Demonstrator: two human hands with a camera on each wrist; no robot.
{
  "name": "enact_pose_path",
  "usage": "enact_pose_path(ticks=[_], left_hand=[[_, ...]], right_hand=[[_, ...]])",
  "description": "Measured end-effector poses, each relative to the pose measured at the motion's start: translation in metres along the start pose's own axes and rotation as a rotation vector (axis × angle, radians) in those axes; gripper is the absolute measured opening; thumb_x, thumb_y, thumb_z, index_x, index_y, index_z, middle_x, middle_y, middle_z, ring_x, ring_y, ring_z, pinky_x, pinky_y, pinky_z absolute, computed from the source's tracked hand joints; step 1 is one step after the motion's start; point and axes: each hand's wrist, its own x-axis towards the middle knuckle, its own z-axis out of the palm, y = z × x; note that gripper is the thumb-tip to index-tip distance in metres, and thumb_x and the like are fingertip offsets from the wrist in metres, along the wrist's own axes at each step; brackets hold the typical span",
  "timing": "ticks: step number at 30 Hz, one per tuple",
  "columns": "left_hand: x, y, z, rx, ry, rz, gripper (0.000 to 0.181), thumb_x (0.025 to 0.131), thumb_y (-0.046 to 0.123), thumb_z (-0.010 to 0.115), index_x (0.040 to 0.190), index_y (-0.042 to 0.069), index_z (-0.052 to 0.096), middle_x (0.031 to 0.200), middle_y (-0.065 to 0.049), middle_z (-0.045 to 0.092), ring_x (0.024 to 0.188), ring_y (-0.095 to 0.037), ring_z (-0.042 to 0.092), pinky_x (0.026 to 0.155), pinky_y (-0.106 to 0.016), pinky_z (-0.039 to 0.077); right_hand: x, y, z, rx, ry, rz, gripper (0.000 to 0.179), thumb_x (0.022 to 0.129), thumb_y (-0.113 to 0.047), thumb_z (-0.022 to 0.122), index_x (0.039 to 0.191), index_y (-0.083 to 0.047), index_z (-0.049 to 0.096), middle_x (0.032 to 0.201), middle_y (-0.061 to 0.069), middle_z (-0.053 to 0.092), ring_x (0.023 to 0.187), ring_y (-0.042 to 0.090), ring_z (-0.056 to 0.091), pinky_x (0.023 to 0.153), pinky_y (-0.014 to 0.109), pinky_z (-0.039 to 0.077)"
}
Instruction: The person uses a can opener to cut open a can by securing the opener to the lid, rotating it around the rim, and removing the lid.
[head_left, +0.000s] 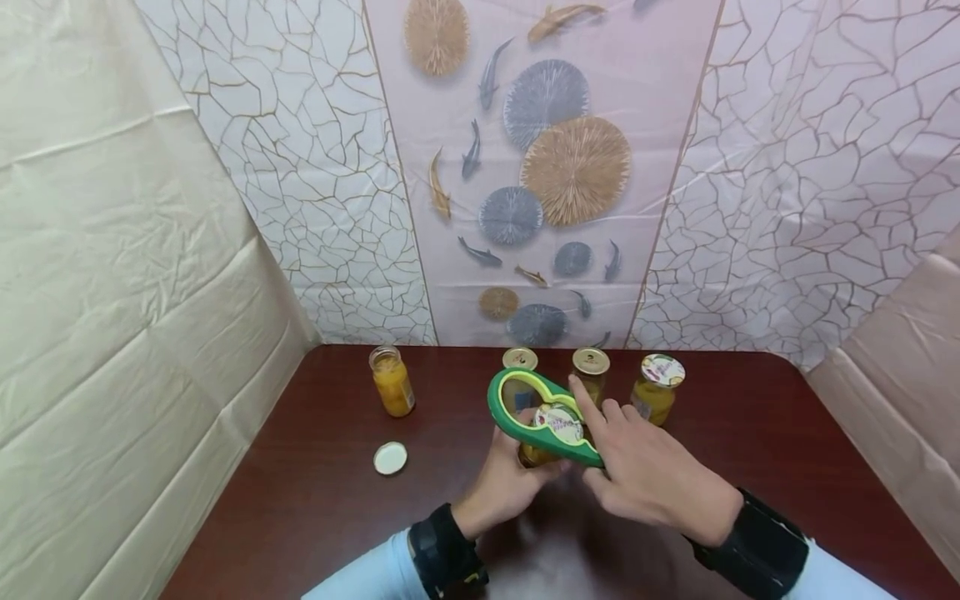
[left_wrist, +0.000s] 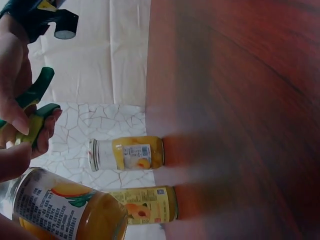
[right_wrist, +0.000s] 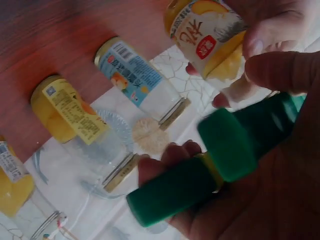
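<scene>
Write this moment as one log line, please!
left hand: holds lidded jar | right hand: grips green opener | open jar: far left | loose lid: on table

No wording legible for certain; print too small or blurred. Held fruit jar (left_wrist: 72,209): label (right_wrist: 192,32) with large brown Chinese characters, red badge (right_wrist: 205,47); fine print elsewhere. Far row, left jar (right_wrist: 140,82): blue label (right_wrist: 131,75), barcode. Middle jar (right_wrist: 80,117): yellow label (left_wrist: 149,205), small print, square code, peach picture. Right jar (head_left: 654,398): white label (left_wrist: 137,156), barcode, peach picture. Held jar's lid (head_left: 560,422), right jar's lid (head_left: 663,369): printed, unreadable.
</scene>
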Motion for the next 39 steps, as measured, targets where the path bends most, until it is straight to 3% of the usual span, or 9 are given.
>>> enact_pose_path(ticks=[6, 11, 18, 22, 25, 28, 32, 36, 39], left_hand=[[0.003, -0.002, -0.003, 0.107, 0.009, 0.030, 0.060, 0.094, 0.023, 0.084, 0.147, 0.028, 0.057, 0.148, -0.006, 0.054, 0.138, -0.025, 0.052, 0.112, -0.048, 0.049], [0.005, -0.006, -0.002, 0.138, 0.007, 0.018, 0.061, 0.093, 0.019, 0.083, 0.148, 0.027, 0.057, 0.151, -0.009, 0.051, 0.143, -0.029, 0.047, 0.116, -0.058, 0.042], [0.004, -0.011, 0.000, 0.132, -0.018, 0.034, 0.059, 0.095, 0.017, 0.081, 0.148, 0.023, 0.056, 0.151, -0.008, 0.051, 0.141, -0.025, 0.052, 0.114, -0.045, 0.047], [0.005, -0.012, 0.000, 0.051, -0.046, 0.061, 0.061, 0.097, 0.016, 0.080, 0.151, 0.023, 0.053, 0.150, -0.005, 0.056, 0.139, -0.022, 0.057, 0.113, -0.035, 0.050], [0.006, -0.012, -0.003, -0.023, -0.092, 0.057, 0.064, 0.098, 0.017, 0.079, 0.154, 0.026, 0.050, 0.151, -0.004, 0.058, 0.140, -0.021, 0.058, 0.112, -0.030, 0.051], [0.008, -0.014, -0.007, -0.082, -0.151, 0.031, 0.065, 0.099, 0.018, 0.078, 0.156, 0.031, 0.047, 0.153, -0.002, 0.057, 0.141, -0.019, 0.057, 0.109, -0.025, 0.051], [0.014, -0.018, -0.015, -0.142, -0.230, 0.013, 0.067, 0.099, 0.016, 0.078, 0.155, 0.036, 0.046, 0.153, 0.001, 0.057, 0.138, -0.013, 0.059, 0.105, -0.022, 0.054], [0.022, -0.017, -0.025, -0.155, -0.347, 0.043, 0.064, 0.099, 0.013, 0.077, 0.155, 0.027, 0.049, 0.152, -0.005, 0.060, 0.133, -0.005, 0.061, 0.106, -0.022, 0.053], [0.024, -0.015, -0.031, -0.152, -0.471, 0.078, 0.058, 0.099, 0.010, 0.076, 0.152, 0.017, 0.054, 0.144, -0.015, 0.065, 0.113, -0.001, 0.067, 0.095, -0.022, 0.057]], right_hand=[[0.004, -0.001, -0.002, 0.004, -0.025, 0.000, 0.103, 0.091, -0.037, 0.073, 0.172, -0.011, 0.016, 0.103, 0.009, 0.058, 0.086, 0.022, 0.051, 0.073, 0.038, 0.047], [0.004, 0.002, 0.002, 0.015, -0.038, -0.005, 0.099, 0.095, -0.043, 0.070, 0.171, -0.008, 0.018, 0.110, 0.011, 0.061, 0.093, 0.023, 0.057, 0.080, 0.041, 0.052], [0.004, 0.004, 0.008, 0.037, -0.056, 0.003, 0.093, 0.098, -0.045, 0.067, 0.170, -0.005, 0.023, 0.114, 0.011, 0.060, 0.097, 0.022, 0.058, 0.082, 0.041, 0.053], [0.003, 0.003, 0.011, 0.042, -0.059, 0.012, 0.090, 0.098, -0.041, 0.066, 0.169, -0.003, 0.025, 0.116, 0.013, 0.060, 0.092, 0.018, 0.058, 0.077, 0.036, 0.051], [0.003, 0.005, 0.013, 0.006, -0.043, -0.022, 0.089, 0.097, -0.036, 0.072, 0.166, 0.000, 0.030, 0.116, 0.015, 0.062, 0.081, 0.014, 0.057, 0.068, 0.031, 0.048], [0.003, 0.009, 0.017, -0.073, 0.032, -0.095, 0.090, 0.091, -0.029, 0.082, 0.162, 0.003, 0.036, 0.114, 0.015, 0.064, 0.076, 0.013, 0.058, 0.060, 0.027, 0.047], [0.007, 0.015, 0.017, -0.139, 0.143, -0.174, 0.089, 0.087, -0.027, 0.087, 0.158, 0.004, 0.042, 0.115, 0.012, 0.066, 0.085, 0.016, 0.066, 0.062, 0.028, 0.053], [0.012, 0.021, 0.012, -0.130, 0.162, -0.237, 0.085, 0.085, -0.019, 0.086, 0.156, 0.001, 0.044, 0.112, 0.010, 0.066, 0.084, 0.015, 0.064, 0.062, 0.027, 0.052], [0.014, 0.025, 0.010, -0.115, 0.141, -0.277, 0.085, 0.081, -0.014, 0.085, 0.156, -0.003, 0.046, 0.113, 0.007, 0.067, 0.083, 0.013, 0.061, 0.061, 0.024, 0.049]])
